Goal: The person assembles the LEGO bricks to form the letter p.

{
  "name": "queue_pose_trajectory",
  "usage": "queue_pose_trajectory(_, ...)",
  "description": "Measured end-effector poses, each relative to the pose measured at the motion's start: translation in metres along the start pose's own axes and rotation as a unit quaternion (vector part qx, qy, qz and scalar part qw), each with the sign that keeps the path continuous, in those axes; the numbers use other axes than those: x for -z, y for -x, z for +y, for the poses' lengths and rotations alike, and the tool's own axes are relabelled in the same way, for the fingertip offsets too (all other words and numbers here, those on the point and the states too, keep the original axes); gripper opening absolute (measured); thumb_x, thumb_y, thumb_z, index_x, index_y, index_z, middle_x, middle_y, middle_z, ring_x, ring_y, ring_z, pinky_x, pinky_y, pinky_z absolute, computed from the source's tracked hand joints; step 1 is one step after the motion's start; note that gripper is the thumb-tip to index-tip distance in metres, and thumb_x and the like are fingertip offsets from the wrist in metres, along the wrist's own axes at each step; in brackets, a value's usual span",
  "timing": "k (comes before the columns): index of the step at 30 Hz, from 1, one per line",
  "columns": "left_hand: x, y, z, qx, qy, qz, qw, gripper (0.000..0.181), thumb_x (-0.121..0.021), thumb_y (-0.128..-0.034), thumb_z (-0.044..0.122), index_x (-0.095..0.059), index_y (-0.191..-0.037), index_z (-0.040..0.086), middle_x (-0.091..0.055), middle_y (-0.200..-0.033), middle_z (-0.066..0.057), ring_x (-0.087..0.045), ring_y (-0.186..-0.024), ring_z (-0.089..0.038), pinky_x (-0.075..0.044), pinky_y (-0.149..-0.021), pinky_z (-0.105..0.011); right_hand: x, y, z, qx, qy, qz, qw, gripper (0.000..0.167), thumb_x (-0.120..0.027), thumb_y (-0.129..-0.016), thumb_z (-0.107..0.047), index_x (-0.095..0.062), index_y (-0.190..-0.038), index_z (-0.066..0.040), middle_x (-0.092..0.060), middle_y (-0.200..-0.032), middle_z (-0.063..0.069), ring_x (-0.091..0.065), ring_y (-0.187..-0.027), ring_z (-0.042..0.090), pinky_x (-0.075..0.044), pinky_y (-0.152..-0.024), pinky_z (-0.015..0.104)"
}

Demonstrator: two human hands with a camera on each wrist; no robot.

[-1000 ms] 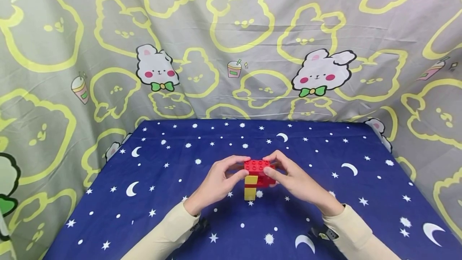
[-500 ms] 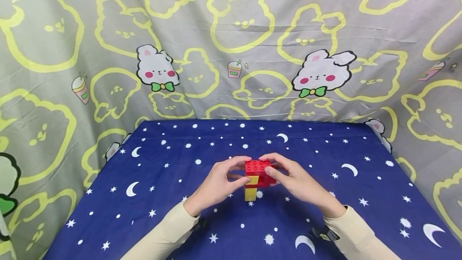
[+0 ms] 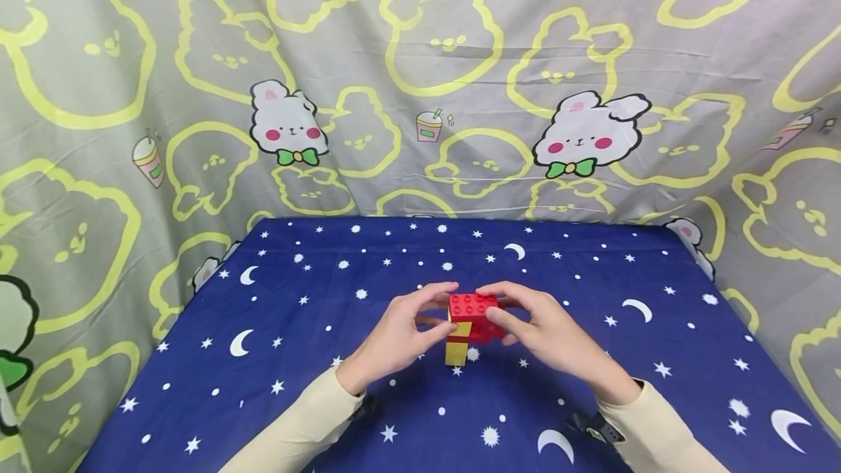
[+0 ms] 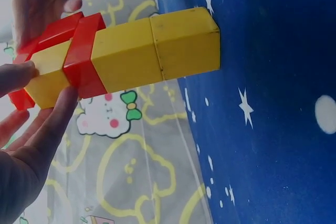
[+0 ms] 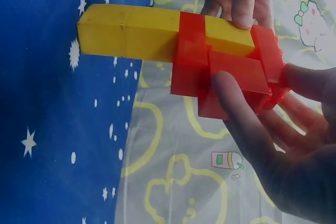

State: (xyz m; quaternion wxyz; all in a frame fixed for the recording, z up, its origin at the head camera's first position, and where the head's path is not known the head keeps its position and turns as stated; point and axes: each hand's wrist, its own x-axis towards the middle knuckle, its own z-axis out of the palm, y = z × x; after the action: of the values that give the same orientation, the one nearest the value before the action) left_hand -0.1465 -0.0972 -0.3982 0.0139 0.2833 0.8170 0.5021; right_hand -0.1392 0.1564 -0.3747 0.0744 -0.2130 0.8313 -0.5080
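Observation:
A small tower of toy building bricks stands on the blue cloth in front of me. Its lower part is yellow bricks (image 3: 456,353). Above them come a red layer (image 4: 86,56), a yellow brick (image 5: 228,34) and a studded red brick (image 3: 471,304) on top. Another red brick (image 5: 239,80) juts out on the right side. My left hand (image 3: 394,331) pinches the upper yellow brick between thumb and fingers. From the other side my right hand (image 3: 552,334) grips the red bricks, its thumb near the top one. The fingers hide part of the tower's far side.
A dark blue tablecloth (image 3: 276,414) printed with stars and moons covers the table. Behind it and at the sides hangs a grey curtain (image 3: 368,239) with cartoon bears and rabbits. Dark straps (image 3: 604,429) sit at the cuffs of both sleeves.
My left thumb has slid down from the top red brick's edge to the yellow brick below. My right hand and the top of the tower have shifted slightly right.

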Motion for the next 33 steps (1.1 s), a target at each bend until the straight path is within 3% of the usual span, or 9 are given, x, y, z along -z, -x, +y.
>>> queue_pose_trajectory(5, -0.0011, -0.0002, -0.0003, -0.003, 0.007, 0.001, 1.0, 0.058, -0.078, -0.0917, 0.016, -0.056, -0.145, 0.023, -0.068, -0.132, 0.002, -0.068, -0.116, -0.013, -0.058, -0.09, -0.026, -0.0031, -0.0004, -0.001, -0.001, 0.016, 0.02, 0.9997, 0.037, -0.072, -0.096, -0.031, -0.065, -0.13, -0.019, -0.069, -0.118, 0.008, -0.072, -0.091, 0.022, -0.062, -0.067, 0.029)
queue_pose_trajectory(9, -0.0013, 0.0, -0.0009, -0.002, 0.006, 0.0, 1.0, 0.057, -0.078, -0.0922, 0.016, -0.056, -0.144, 0.022, -0.068, -0.132, 0.003, -0.068, -0.116, -0.012, -0.058, -0.09, -0.025, -0.0025, -0.0004, -0.0012, -0.003, 0.018, 0.014, 0.9997, 0.036, -0.071, -0.097, -0.031, -0.065, -0.13, -0.018, -0.068, -0.118, 0.008, -0.073, -0.088, 0.019, -0.062, -0.067, 0.028)
queue_pose_trajectory(17, -0.0007, 0.0, 0.0001, 0.008, 0.002, -0.003, 1.0, 0.056, -0.078, -0.0923, 0.016, -0.056, -0.144, 0.021, -0.067, -0.134, 0.004, -0.067, -0.117, -0.01, -0.057, -0.091, -0.024, -0.0008, 0.0008, -0.003, 0.003, 0.002, 0.016, 0.9999, 0.034, -0.072, -0.097, -0.022, -0.065, -0.13, -0.017, -0.068, -0.119, 0.01, -0.073, -0.097, 0.021, -0.063, -0.069, 0.03)
queue_pose_trajectory(21, -0.0005, -0.0004, -0.0002, 0.008, 0.003, -0.004, 1.0, 0.056, -0.078, -0.092, 0.016, -0.056, -0.144, 0.021, -0.067, -0.133, 0.005, -0.067, -0.117, -0.01, -0.057, -0.091, -0.024, -0.0025, 0.0008, -0.0033, -0.001, 0.007, 0.015, 0.9999, 0.035, -0.072, -0.097, -0.026, -0.064, -0.131, -0.018, -0.067, -0.12, 0.009, -0.072, -0.095, 0.02, -0.063, -0.069, 0.03)
queue_pose_trajectory(33, -0.0014, -0.0003, 0.0001, -0.007, 0.008, 0.0, 0.9999, 0.058, -0.079, -0.0913, 0.015, -0.056, -0.144, 0.023, -0.068, -0.132, 0.002, -0.068, -0.116, -0.014, -0.058, -0.09, -0.027, -0.0021, -0.0039, 0.006, -0.017, -0.015, -0.038, 0.999, 0.037, -0.06, -0.104, -0.034, -0.05, -0.136, -0.019, -0.064, -0.124, 0.011, -0.068, -0.105, 0.026, -0.063, -0.075, 0.036)
